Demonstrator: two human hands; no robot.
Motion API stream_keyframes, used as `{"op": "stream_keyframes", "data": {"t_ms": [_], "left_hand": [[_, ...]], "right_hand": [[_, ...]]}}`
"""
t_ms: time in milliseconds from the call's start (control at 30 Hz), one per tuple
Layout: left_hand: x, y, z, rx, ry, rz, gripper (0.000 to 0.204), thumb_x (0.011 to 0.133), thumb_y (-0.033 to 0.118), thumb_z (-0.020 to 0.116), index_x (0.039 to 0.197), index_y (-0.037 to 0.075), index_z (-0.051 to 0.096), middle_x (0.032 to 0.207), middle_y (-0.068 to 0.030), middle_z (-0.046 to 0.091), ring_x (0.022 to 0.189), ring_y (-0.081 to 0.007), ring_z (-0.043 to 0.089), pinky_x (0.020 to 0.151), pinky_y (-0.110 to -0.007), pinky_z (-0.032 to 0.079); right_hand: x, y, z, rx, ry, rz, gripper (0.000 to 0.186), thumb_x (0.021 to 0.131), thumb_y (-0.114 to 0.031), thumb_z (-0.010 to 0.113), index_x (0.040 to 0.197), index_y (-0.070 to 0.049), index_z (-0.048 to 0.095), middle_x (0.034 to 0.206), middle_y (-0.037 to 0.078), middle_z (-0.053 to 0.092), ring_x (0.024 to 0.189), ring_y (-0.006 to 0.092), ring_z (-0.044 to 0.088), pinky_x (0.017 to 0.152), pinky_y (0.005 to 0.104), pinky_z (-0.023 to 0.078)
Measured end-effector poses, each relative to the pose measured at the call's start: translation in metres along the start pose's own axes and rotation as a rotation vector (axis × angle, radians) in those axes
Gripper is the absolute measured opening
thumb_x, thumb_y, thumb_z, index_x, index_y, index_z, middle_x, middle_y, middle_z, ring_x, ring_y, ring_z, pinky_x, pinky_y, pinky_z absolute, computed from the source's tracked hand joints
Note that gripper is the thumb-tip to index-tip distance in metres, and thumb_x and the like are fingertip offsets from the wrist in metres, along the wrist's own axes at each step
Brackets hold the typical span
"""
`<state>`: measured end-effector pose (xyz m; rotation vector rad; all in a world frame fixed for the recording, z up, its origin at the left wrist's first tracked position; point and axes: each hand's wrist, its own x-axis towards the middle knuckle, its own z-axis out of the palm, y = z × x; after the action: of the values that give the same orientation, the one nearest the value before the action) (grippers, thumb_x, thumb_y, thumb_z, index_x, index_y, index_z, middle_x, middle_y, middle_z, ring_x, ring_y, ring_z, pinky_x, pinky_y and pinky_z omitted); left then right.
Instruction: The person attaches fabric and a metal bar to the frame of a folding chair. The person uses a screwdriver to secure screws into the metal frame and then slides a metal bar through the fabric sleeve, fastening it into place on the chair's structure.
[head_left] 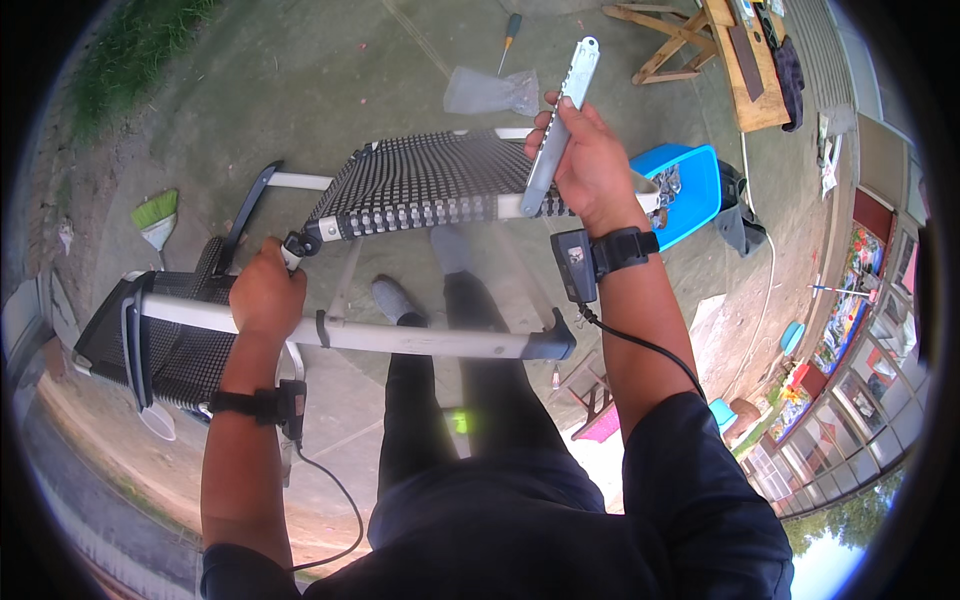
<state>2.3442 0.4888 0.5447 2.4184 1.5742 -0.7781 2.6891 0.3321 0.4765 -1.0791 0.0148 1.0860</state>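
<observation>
A folding chair with black woven mesh (420, 175) and white metal tubes lies across the ground in front of me. My left hand (267, 292) is closed around part of its frame, beside a black hinge joint (311, 238). Below that hand runs a white tube (430, 339) with a black end cap. Raised at the right, my right hand (596, 168) grips a flat grey metal bar (571, 100), notched along one edge and with a hole at its upper end. The bar's lower end (531, 205) overlaps the chair's side rail in view; whether they touch I cannot tell.
A blue bin (704, 196) with small parts inside stands right of the chair. Farther off lie a screwdriver (511, 40) and a clear plastic bag (490, 92). A wooden table (748, 85) is at the upper right, a green broom (155, 215) at the left.
</observation>
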Motion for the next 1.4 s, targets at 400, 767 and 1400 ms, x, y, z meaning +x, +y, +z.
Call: {"op": "stream_keyframes", "data": {"t_ms": [400, 767, 1400], "left_hand": [[0.001, 0.007, -0.009, -0.011, 0.022, 0.011, 0.036, 0.085, 0.02, 0.07, 0.115, 0.004, 0.057, 0.103, -0.0183, 0.072, 0.094, -0.0384, 0.071, 0.081, -0.048, 0.056], [0.006, -0.009, -0.006, -0.029, 0.041, 0.024, 0.033, 0.085, 0.019, 0.069, 0.113, 0.005, 0.057, 0.1, -0.0183, 0.072, 0.093, -0.0385, 0.071, 0.081, -0.049, 0.055], [0.003, -0.081, -0.002, -0.081, 0.032, 0.047, 0.03, 0.086, 0.02, 0.069, 0.11, 0.005, 0.058, 0.098, -0.0194, 0.072, 0.09, -0.039, 0.071, 0.078, -0.049, 0.055]], "right_hand": [[0.008, -0.006, 0.002, -0.03, -0.06, 0.028, 0.024, 0.106, -0.028, 0.054, 0.114, -0.005, 0.056, 0.087, 0.007, 0.058, 0.073, 0.0198, 0.058, 0.068, 0.0361, 0.051], [0.011, 0.004, 0.022, -0.1, -0.138, 0.049, 0.025, 0.106, -0.029, 0.056, 0.113, -0.005, 0.056, 0.084, 0.004, 0.056, 0.072, 0.0173, 0.056, 0.067, 0.0332, 0.05], [-0.125, 0.101, 0.116, -0.314, -0.054, 0.141, 0.028, 0.101, -0.029, 0.066, 0.115, -0.005, 0.064, 0.101, 0.005, 0.068, 0.088, 0.0132, 0.066, 0.077, 0.0273, 0.051]]}}
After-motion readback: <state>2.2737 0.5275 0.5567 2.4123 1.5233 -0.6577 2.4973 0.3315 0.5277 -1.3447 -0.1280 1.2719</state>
